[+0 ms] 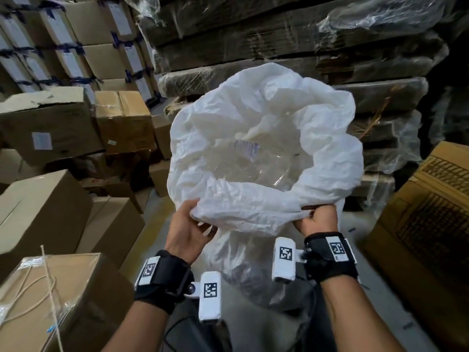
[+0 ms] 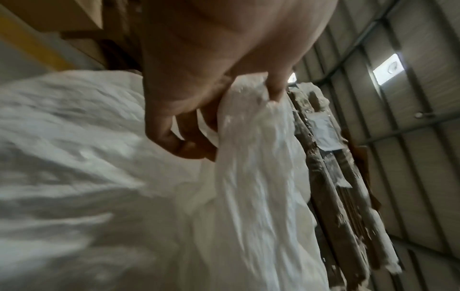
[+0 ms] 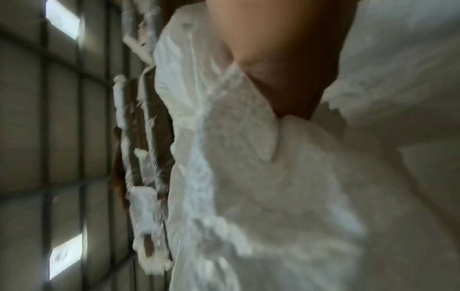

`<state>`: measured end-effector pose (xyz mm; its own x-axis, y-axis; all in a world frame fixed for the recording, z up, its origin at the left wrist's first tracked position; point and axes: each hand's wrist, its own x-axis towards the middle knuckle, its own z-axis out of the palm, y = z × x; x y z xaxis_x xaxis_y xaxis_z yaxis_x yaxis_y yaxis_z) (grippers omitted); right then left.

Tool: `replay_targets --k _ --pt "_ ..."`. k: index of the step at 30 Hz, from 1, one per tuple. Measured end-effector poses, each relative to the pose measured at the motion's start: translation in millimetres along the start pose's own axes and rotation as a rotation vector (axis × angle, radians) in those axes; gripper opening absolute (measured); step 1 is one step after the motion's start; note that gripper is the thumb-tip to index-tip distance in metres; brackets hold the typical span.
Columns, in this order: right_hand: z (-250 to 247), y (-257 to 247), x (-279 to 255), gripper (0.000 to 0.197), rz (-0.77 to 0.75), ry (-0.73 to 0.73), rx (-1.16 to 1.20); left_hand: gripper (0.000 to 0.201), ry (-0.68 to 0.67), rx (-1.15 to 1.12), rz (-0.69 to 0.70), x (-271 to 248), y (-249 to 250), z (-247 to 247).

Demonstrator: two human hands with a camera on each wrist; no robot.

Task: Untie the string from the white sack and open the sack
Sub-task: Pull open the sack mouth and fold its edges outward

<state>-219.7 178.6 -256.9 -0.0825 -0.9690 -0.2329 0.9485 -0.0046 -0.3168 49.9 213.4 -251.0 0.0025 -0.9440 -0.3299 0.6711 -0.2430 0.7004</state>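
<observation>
The white sack [image 1: 266,118] stands in front of me with its mouth spread wide; clear plastic with a small label [image 1: 247,148] shows inside. My left hand [image 1: 187,229] grips the near rim at the left, thumb over the fabric and fingers curled under it. My right hand [image 1: 317,219] grips the near rim at the right in a fist. The left wrist view shows the left hand [image 2: 199,98] bunching the sack fabric [image 2: 248,157]. In the right wrist view the right hand [image 3: 286,69] holds crumpled sack cloth [image 3: 248,157]. A loose string [image 1: 48,283] lies on a box at lower left.
Cardboard boxes [image 1: 50,212] are stacked along the left. Plastic-wrapped flat cardboard stacks [image 1: 279,41] rise behind the sack. A printed carton [image 1: 426,224] stands at the right. Grey floor [image 1: 380,301] shows below the sack.
</observation>
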Motion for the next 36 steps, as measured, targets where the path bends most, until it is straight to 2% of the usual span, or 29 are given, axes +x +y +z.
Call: replay_targets --k 1,2,3,4,6,7,9,10,11,12,13,15,17,18,19,20,21,22,23,24,25,26,27,29,31,33,34,36 --pt "-8 1 3 0.107 -0.017 -0.079 0.029 0.034 -0.008 -0.025 0.011 -1 -2 -8" --pt "-13 4 1 0.092 -0.025 -0.086 0.005 0.038 0.012 -0.044 0.025 -1 -7 -15" --pt "-21 9 0 0.066 -0.028 -0.042 -0.015 0.042 0.038 -0.077 0.044 -1 -12 -18" --pt "-24 14 -4 0.049 -0.012 -0.02 0.022 0.042 0.044 -0.111 0.065 -1 -18 -19" --pt "-31 24 -5 0.053 -0.019 -0.033 0.045 0.033 0.042 -0.171 0.099 1 -31 -13" --pt "-34 28 -4 0.051 -0.015 -0.037 0.037 0.035 0.048 -0.195 0.112 2 -35 -8" --pt "-30 31 -6 0.064 0.015 -0.017 -0.006 0.033 0.007 -0.265 0.122 3 -36 7" --pt "-31 28 0 0.061 0.043 0.032 -0.064 0.047 -0.023 -0.3 0.119 2 -35 15" --pt "-22 24 -2 0.048 0.053 0.061 -0.09 0.063 -0.05 -0.327 0.115 2 -33 23" --pt "-14 17 -5 0.038 0.064 0.07 -0.143 0.073 -0.05 -0.346 0.114 3 -31 30" --pt "-10 10 -5 0.037 0.055 0.051 -0.184 0.077 -0.042 -0.354 0.108 7 -29 33" --pt "-2 -11 -11 0.043 -0.056 0.058 -0.244 0.07 0.039 -0.276 0.047 15 -23 34" --pt "1 -40 -21 0.055 -0.253 0.093 -0.216 0.055 0.086 -0.007 -0.014 17 -17 34" --pt "8 -52 -31 0.054 -0.335 0.118 -0.235 0.05 0.094 0.153 -0.027 18 -14 30" --pt "15 -62 -41 0.055 -0.397 0.15 -0.335 0.042 0.126 0.283 -0.02 18 -11 23" --pt "21 -68 -48 0.067 -0.484 0.195 -0.522 0.032 0.181 0.374 0.037 20 -4 13" --pt "33 -73 -56 0.079 -0.6 0.232 -0.801 0.024 0.26 0.436 0.164 24 9 1" --pt "42 -74 -59 0.087 -0.745 0.329 -1.138 0.026 0.342 0.496 0.312 29 26 -9" --pt "54 -72 -63 0.091 -0.857 0.436 -1.472 0.043 0.392 0.568 0.431 34 43 -14" --pt "66 -69 -62 0.093 -0.921 0.508 -1.736 0.07 0.42 0.661 0.488 41 59 -13" --pt "78 -64 -54 0.097 -0.894 0.511 -1.927 0.095 0.47 0.76 0.466 47 73 -5" --pt "88 -59 -43 0.103 -0.794 0.502 -2.047 0.11 0.52 0.907 0.441 51 83 9" --pt "95 -55 -30 0.107 -0.658 0.487 -2.104 0.116 0.554 1.065 0.438 55 90 22" --pt "102 -50 -2 0.101 -0.49 0.404 -2.069 0.1 0.492 1.218 0.425 62 97 47" --pt "96 -49 19 0.062 -0.502 0.26 -1.988 0.078 0.376 1.24 0.455 76 100 49" --pt "80 -56 40 0.028 -0.517 0.137 -1.866 0.071 0.309 1.084 0.415 99 101 30" --pt "74 -61 46 0.02 -0.485 0.103 -1.757 0.065 0.275 0.971 0.371 105 99 26" --pt "63 -79 48 0.018 -0.325 0.04 -1.419 0.045 0.2 0.804 0.295 107 92 24"
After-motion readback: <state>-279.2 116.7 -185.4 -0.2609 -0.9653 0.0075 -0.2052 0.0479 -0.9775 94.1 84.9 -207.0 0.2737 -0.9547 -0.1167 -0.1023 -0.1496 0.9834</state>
